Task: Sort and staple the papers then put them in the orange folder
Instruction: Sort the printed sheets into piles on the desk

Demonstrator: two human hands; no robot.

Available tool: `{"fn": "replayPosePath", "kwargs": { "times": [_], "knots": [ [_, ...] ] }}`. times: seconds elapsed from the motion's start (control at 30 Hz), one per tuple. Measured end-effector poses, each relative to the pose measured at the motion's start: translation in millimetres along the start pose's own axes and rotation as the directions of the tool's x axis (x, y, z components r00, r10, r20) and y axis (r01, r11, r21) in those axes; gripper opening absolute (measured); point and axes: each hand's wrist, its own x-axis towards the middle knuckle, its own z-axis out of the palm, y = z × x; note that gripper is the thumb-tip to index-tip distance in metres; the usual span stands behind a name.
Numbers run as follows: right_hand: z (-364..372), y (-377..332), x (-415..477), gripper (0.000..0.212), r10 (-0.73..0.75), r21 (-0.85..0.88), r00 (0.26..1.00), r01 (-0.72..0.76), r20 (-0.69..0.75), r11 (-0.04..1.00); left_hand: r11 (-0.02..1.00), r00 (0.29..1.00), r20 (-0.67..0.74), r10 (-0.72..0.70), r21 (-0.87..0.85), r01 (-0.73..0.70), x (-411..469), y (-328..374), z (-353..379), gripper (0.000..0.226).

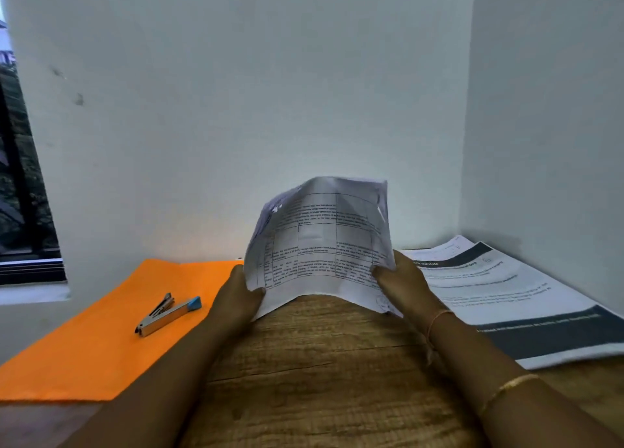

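SORTING UNDER WAY: At centre frame, a person holds a sheaf of printed papers (320,245) up over the wooden desk (320,363). The left grip (241,297) pinches the sheaf's lower left edge and the right grip (400,278) clasps its lower right edge. The sheaf bows in the middle and its top corners curl; whether it carries a staple cannot be told. The orange folder (101,329) lies flat at the left of the frame, with the stapler (167,314) resting on top of it, well apart from either hand. A further spread of printed sheets (506,295) lies at the right, in the corner by the wall. The work appears to be at the sorting or squaring stage. This sheaf looks not yet stapled, more sheets wait, and no paper is seen in the folder.
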Motion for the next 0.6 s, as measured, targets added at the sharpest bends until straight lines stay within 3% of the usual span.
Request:
{"fn": "replayPosePath", "kwargs": {
  "times": [0.13,0.23,0.33,0.43,0.6],
  "knots": [
    [-1,1,1,0.023,0.033,0.047,0.998,-0.035,0.049,0.998,0.998,0.998,0.046,-0.051,-0.035,0.052,3,-5,2,0.043],
    [-2,2,0,0.021,0.060,-0.013,0.991,-0.059,0.121,0.998,0.998,0.997,0.047,-0.065,0.020,0.064,2,-3,3,0.041],
    [-3,2,-1,0.022,0.073,-0.094,0.992,-0.063,0.104,0.994,0.997,0.998,0.034,-0.045,0.071,0.042,-1,0,2,0.038],
    [-2,-2,-2,0.023,-0.024,-0.151,0.999,0.028,0.034,0.988,0.999,1.000,-0.024,0.010,0.048,-0.009,-3,3,1,0.034],
    [-2,-8,-4,0.026,-0.190,-0.056,0.980,0.187,-0.060,0.981,0.983,0.970,-0.177,0.165,-0.049,-0.176,-9,12,-4,0.029]
  ]
}}
